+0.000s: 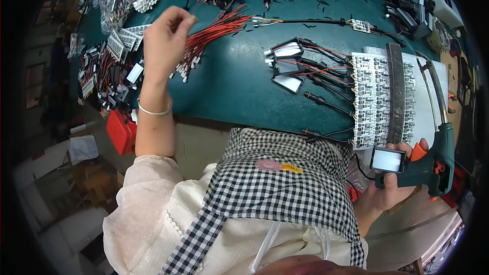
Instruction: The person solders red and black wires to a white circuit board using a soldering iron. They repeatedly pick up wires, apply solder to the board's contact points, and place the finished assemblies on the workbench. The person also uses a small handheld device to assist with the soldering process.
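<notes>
My left hand [168, 33] is raised over the left part of the table, thumb and fingertips pinched together. Whatever the pinch holds, if anything, is too small to make out. Just right of it lies a bundle of red and black wires [216, 30] with white plugs. At the lower right, my right hand [388, 191] grips a small black case [388, 161] with a white face, thumb in front and fingers behind. A green pistol-shaped tool [443, 155] with an orange trigger [419, 150] lies against that hand; its handle is partly hidden by the case.
Rows of small circuit boards [369, 97] lie on the right under a dark bar [395, 91], with black cables attached. Several black cases [288, 82] sit left of them. Wired parts [109, 74] crowd the left edge. More black parts [407, 5] fill the far right corner.
</notes>
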### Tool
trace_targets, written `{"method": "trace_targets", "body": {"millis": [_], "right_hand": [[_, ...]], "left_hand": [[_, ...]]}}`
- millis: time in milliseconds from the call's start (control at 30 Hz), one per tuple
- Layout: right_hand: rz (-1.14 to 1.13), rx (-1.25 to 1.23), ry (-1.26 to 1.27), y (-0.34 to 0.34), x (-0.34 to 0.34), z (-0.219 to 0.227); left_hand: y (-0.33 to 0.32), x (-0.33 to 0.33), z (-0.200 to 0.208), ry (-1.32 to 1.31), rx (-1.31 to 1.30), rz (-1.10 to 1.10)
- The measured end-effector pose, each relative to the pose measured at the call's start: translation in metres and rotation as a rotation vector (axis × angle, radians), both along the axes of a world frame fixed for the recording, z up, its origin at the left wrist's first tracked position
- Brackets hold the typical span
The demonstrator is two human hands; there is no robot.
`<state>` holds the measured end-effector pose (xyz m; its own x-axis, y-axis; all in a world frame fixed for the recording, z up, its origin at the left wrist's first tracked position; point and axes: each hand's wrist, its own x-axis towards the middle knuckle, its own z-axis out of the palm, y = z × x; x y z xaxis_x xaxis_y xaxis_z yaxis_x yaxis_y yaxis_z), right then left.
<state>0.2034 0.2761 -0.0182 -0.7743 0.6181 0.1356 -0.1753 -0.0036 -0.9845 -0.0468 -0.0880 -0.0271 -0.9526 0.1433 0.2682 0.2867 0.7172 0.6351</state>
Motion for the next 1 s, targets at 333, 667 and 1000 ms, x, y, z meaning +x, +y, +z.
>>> {"method": "trace_targets", "body": {"millis": [333,667,1000], "right_hand": [[0.032,-0.137,0.054,0.004,0.000,0.005],[0.089,-0.344,0.208,0.007,0.004,0.001],[-0.034,-0.302,0.220,0.014,0.008,-0.002]], "left_hand": [[0.121,0.033,0.037,-0.741,0.537,-0.741],[0.225,0.086,0.034,-0.817,0.353,-1.259],[0.231,0.089,0.039,-0.638,0.265,-1.172]]}}
